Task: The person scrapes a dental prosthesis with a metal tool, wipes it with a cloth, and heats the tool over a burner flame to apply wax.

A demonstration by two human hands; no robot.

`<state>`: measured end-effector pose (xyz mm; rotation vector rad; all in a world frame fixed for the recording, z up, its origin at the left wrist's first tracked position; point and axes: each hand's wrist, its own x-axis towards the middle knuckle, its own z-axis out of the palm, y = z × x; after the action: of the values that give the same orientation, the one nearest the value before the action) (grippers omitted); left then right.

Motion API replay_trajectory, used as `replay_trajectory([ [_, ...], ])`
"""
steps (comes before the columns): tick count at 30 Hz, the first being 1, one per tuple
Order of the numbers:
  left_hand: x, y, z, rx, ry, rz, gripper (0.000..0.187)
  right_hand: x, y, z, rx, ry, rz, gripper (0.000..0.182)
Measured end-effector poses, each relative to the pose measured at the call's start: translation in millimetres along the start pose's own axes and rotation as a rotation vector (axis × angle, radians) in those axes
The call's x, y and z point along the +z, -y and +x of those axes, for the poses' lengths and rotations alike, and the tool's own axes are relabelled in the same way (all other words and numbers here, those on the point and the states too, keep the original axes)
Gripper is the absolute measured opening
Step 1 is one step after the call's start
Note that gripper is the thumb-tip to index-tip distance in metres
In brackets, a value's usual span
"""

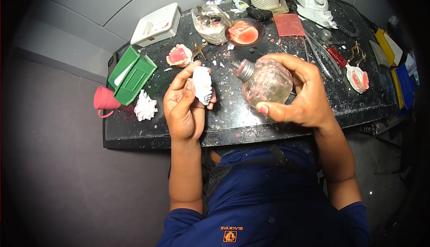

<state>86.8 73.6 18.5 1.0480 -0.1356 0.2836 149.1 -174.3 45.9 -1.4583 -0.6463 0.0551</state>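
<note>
My left hand point(182, 110) is closed around a white plaster dental cast point(202, 83), with the thumb pressed on its near side. Ridges show along the cast's lower edge. In my right hand point(307, 92) is a round glass spirit lamp point(268, 85), smudged with pink and gripped between thumb and fingers. It tilts so that its metal neck point(245, 71) and wick point left toward the cast, with a gap between them. I cannot make out a flame. Behind my left fingers lies a denture model with pink wax point(179, 55), beside a brass-coloured metal piece point(200, 49).
A bowl of pink wax point(244, 32), a clear cup point(209, 27) and a white box point(156, 25) stand at the back. Leftward are a green container point(136, 77), pink mug point(106, 98) and crumpled tissue point(145, 106). Metal tools point(319, 58) and an articulator with a cast point(357, 77) lie right.
</note>
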Motion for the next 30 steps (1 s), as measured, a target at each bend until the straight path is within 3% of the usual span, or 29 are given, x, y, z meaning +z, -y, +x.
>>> replay_trajectory([
  [7, 4, -1, -1, -0.01, -0.013, 0.015, 0.055, 5, -2, 3, -0.266, 0.123, -0.27, 0.069],
  [10, 4, 0, 0, 0.0, -0.012, 0.007, 0.046, 3, 3, 2, -0.251, 0.252, -0.313, 0.073],
  [15, 3, 0, 0, 0.015, 0.022, 0.013, 0.046, 5, 1, 2, -0.22, 0.242, -0.324, 0.072],
  [18, 9, -2, -2, 0.001, -0.025, 0.056, 0.051, 6, -4, 3, -0.267, 0.132, -0.31, 0.067],
  [24, 4, 0, -1, 0.016, -0.015, 0.049, 0.048, 4, -1, 1, -0.046, -0.045, 0.035, 0.064],
  [30, 8, -2, -1, 0.002, -0.078, 0.097, 0.049, 2, 1, 0, -0.019, -0.007, 0.085, 0.063],
])
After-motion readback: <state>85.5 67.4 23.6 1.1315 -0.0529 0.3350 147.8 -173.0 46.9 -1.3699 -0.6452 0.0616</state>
